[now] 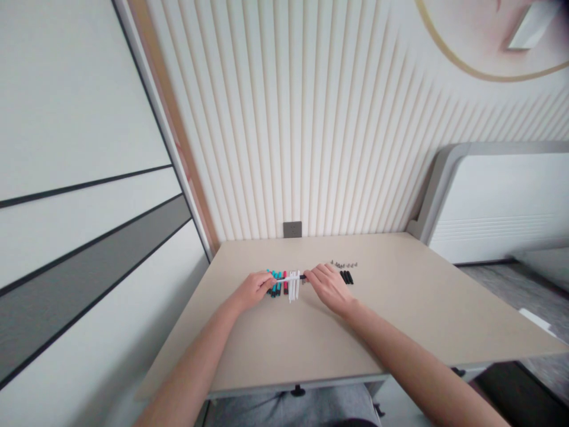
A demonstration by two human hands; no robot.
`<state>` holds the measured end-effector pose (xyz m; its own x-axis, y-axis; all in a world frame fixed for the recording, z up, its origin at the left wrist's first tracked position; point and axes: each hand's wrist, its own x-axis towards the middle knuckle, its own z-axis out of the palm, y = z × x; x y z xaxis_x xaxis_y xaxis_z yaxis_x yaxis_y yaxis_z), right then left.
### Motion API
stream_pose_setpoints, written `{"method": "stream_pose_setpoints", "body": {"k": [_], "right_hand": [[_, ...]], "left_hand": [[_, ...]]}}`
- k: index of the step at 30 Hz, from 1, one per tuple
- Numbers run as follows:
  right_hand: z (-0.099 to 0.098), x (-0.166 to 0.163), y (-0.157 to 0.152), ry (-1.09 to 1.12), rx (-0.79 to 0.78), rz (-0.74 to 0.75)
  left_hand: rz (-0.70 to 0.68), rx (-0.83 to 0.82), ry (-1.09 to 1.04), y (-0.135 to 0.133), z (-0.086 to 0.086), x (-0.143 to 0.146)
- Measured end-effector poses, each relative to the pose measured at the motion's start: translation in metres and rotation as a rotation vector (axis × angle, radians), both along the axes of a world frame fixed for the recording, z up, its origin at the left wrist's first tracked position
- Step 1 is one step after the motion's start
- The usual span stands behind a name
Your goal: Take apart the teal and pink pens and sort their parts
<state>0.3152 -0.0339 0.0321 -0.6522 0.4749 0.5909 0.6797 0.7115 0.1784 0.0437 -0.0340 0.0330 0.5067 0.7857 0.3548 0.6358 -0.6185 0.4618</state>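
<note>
Left hand [253,289], right hand [328,288] on a white-black pen [288,278] above coloured pen parts [276,286]

This looks like a furnished room in a home, probably a bedroom or study, though the picture cannot settle which. Cream ribbed wall panelling [284,118] rises behind a plain beige desk [422,296] with a wall socket [292,229] just above it. Tall striped panels, perhaps wardrobe doors [80,196], fill the left side. A gold-rimmed round wall feature [484,35] sits upper right, above a white padded piece of furniture with a grey frame [493,204] and a grey floor [498,276].
</note>
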Motion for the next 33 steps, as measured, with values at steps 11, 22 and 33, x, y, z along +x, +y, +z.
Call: {"method": "stream_pose_setpoints", "body": {"k": [11,22,33], "right_hand": [[-0.009,-0.001,0.007,0.165,-0.215,0.084],[-0.014,0.002,0.013,0.260,-0.717,0.144],[-0.009,0.002,0.008,0.099,-0.098,-0.033]], "left_hand": [[0.037,0.249,0.069,0.003,0.001,-0.007],[-0.016,0.593,0.263,0.001,0.001,-0.004],[0.031,0.209,0.052,0.003,0.002,0.001]]}}
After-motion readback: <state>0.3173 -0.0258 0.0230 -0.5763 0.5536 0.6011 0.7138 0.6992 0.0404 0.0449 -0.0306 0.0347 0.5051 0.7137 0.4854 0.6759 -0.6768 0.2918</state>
